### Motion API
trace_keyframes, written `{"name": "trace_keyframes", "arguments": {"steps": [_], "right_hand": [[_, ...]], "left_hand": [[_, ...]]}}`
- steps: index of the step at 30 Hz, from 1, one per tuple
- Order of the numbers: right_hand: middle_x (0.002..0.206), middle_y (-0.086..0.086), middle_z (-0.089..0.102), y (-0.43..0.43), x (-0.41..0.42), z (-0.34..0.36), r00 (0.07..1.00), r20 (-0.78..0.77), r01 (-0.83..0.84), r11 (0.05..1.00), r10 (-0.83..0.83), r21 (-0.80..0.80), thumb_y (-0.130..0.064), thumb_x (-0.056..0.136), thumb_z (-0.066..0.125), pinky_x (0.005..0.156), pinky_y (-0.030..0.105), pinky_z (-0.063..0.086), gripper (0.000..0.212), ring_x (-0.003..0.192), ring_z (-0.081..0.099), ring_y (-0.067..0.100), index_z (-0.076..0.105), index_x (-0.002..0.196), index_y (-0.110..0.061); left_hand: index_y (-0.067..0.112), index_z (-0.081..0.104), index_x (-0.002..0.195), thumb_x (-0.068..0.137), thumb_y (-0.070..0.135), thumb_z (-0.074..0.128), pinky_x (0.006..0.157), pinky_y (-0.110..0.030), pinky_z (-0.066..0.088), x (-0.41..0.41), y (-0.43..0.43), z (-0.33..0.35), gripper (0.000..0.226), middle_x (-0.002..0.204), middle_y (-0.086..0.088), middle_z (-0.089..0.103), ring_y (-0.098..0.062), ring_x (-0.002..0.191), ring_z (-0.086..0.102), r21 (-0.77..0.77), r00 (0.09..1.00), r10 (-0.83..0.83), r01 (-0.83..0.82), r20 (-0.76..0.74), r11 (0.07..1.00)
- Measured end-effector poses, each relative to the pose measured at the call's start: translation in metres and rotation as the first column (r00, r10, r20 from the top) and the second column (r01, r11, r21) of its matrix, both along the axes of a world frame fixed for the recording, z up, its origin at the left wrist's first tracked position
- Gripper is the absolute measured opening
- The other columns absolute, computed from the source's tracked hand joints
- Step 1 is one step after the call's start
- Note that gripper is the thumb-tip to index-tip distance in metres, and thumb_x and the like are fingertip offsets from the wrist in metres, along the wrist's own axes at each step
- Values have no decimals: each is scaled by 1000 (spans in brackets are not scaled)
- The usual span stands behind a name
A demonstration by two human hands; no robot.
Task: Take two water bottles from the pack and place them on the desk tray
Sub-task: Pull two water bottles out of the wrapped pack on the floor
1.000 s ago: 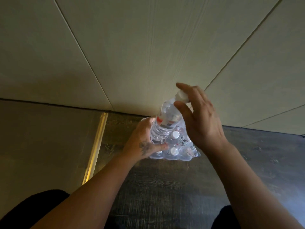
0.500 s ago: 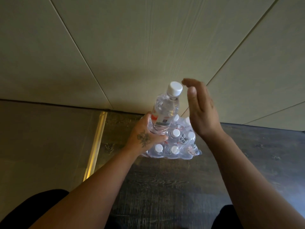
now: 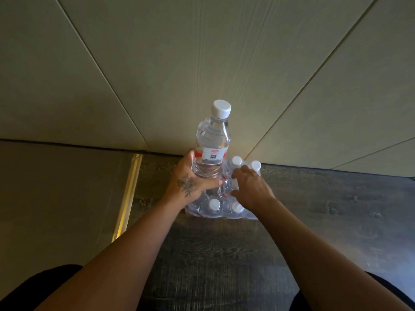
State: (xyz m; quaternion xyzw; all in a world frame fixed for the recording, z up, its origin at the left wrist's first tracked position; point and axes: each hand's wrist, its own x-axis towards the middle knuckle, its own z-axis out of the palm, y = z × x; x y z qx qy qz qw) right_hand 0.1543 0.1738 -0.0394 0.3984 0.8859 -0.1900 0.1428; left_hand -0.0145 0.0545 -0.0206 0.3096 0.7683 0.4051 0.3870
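A shrink-wrapped pack of water bottles (image 3: 215, 209) with white caps sits on the dark wood floor against the wall. My left hand (image 3: 190, 182) grips the lower body of a clear water bottle (image 3: 213, 140) with a white cap and a red-and-white label, held upright above the pack's left side. Over the pack's middle, my right hand (image 3: 251, 187) reaches down, its fingers curled around the neck of a second bottle (image 3: 226, 187) still standing in the pack. No desk tray is in view.
Pale panelled wall (image 3: 202, 63) rises right behind the pack. A brass threshold strip (image 3: 128, 198) divides the dark wood floor (image 3: 224, 254) from a lighter floor on the left. My dark-clad knees show at the bottom corners.
My right hand let go of the first bottle's cap and dropped onto the pack, closing on a second bottle. The left hand has lifted the first bottle clear and upright.
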Motion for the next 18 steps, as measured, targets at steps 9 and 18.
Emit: {"name": "trace_keyframes", "arguments": {"steps": [9, 18], "right_hand": [[131, 6, 62, 5, -10, 30, 993, -117, 16, 1000, -13, 27, -19, 94, 80, 83, 30, 55, 35, 104, 67, 23, 70, 127, -13], [102, 2, 56, 41, -6, 167, 905, -421, 151, 968, -54, 202, -29, 91, 80, 67, 26, 40, 22, 87, 59, 23, 79, 109, -16]], "left_hand": [[25, 62, 131, 70, 30, 105, 94, -22, 55, -8, 1, 1, 74, 116, 20, 72, 8, 105, 67, 53, 999, 9, -10, 33, 999], [18, 65, 137, 67, 23, 104, 108, -54, 62, -7, 0, 10, 80, 123, 0, 80, -21, 114, 78, 79, 998, 21, -26, 67, 997]]}}
